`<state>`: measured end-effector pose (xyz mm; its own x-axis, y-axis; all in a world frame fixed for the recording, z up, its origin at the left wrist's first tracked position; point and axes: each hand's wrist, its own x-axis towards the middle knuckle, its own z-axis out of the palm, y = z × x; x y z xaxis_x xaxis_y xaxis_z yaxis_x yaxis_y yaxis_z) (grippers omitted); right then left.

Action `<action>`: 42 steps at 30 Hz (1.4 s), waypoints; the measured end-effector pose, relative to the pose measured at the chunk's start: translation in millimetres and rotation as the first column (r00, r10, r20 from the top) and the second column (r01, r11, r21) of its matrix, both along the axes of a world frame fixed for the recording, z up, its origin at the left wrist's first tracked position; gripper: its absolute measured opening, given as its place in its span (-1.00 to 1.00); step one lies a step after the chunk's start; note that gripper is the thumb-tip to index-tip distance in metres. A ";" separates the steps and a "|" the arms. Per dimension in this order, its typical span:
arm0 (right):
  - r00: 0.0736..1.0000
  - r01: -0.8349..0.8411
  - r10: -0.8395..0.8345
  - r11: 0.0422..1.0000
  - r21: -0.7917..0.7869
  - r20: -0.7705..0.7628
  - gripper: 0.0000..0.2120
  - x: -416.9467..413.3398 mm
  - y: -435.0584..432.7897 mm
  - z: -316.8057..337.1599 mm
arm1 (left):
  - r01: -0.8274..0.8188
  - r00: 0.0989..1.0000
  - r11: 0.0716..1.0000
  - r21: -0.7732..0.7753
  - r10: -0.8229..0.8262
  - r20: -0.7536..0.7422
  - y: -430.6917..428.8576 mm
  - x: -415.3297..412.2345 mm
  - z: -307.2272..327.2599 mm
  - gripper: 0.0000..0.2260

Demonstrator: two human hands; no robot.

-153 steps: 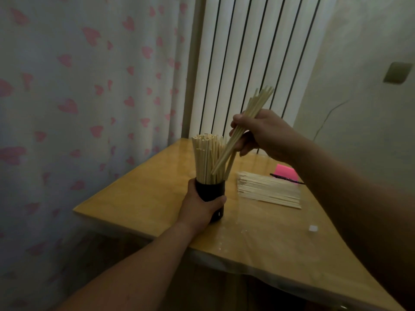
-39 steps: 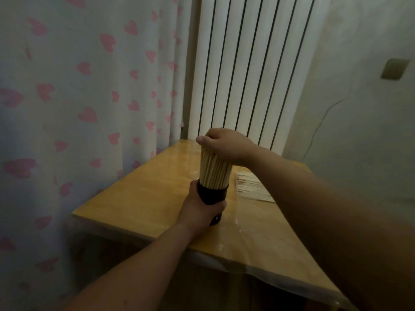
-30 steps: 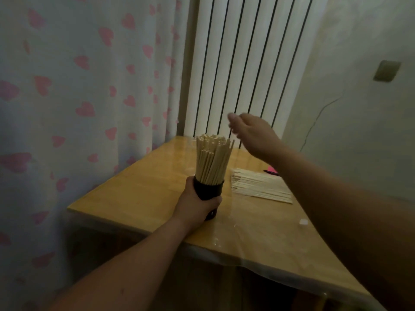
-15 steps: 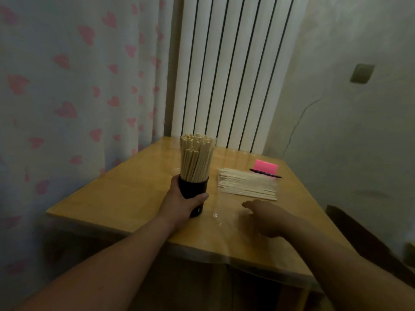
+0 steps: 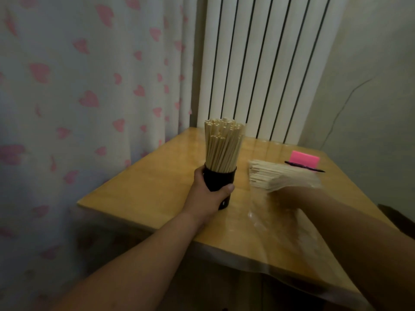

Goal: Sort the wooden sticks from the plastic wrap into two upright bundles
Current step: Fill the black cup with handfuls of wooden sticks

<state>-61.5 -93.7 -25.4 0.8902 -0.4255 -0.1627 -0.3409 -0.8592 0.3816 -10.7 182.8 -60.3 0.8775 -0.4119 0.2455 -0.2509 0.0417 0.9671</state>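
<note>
A black cup (image 5: 219, 181) stands on the wooden table (image 5: 146, 189), packed with an upright bundle of wooden sticks (image 5: 222, 149). My left hand (image 5: 207, 195) is wrapped around the cup. To its right, a flat pile of loose sticks (image 5: 269, 173) lies on clear plastic wrap (image 5: 276, 217). My right hand (image 5: 290, 194) is blurred and half hidden behind the wrap. It grips the wrap's near edge, which is raised off the table and tilts the sticks.
A pink block (image 5: 303, 158) and a black pen (image 5: 304, 169) lie at the table's far right. A white ribbed radiator (image 5: 258, 63) stands behind the table, and a heart-print curtain (image 5: 89, 75) hangs on the left. The table's front edge is near my forearms.
My right hand dropped from above the cup to the table, then took the wrap's near edge and lifted it. My left hand stayed on the cup.
</note>
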 end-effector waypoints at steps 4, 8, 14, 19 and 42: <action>0.998 -0.056 0.054 0.996 -0.075 -0.028 -0.62 3.4 -6.2 3.1 | -0.001 1.000 1.000 -0.005 0.001 0.005 0.0 0.4 -0.8 -0.19; 0.998 -0.062 0.058 0.992 -0.111 -0.040 -0.64 -9.5 8.6 22.9 | -0.005 1.000 1.000 -0.013 0.005 0.003 0.1 -0.8 -1.1 -0.19; 0.985 -0.107 0.081 0.979 -0.173 -0.154 -0.72 -14.4 29.7 36.0 | -0.005 1.000 1.000 -0.010 0.005 -0.001 1.8 -2.6 0.8 -0.23; 0.971 -0.189 0.148 0.957 -0.222 -0.189 -0.72 -17.3 31.4 26.9 | -0.001 1.000 1.000 -0.014 0.001 -0.004 2.0 -2.6 -0.1 -0.22; 0.850 -0.307 -0.006 0.807 0.505 0.526 -0.50 -128.6 79.3 115.9 | -0.002 0.973 1.000 0.007 0.001 0.232 -2.3 4.2 80.9 0.28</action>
<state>-190.1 -14.4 90.5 0.9570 -0.2525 0.1427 -0.1894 -0.9167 -0.3519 -6.5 180.4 20.6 0.7977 -0.4131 0.4394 -0.4684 0.0346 0.8828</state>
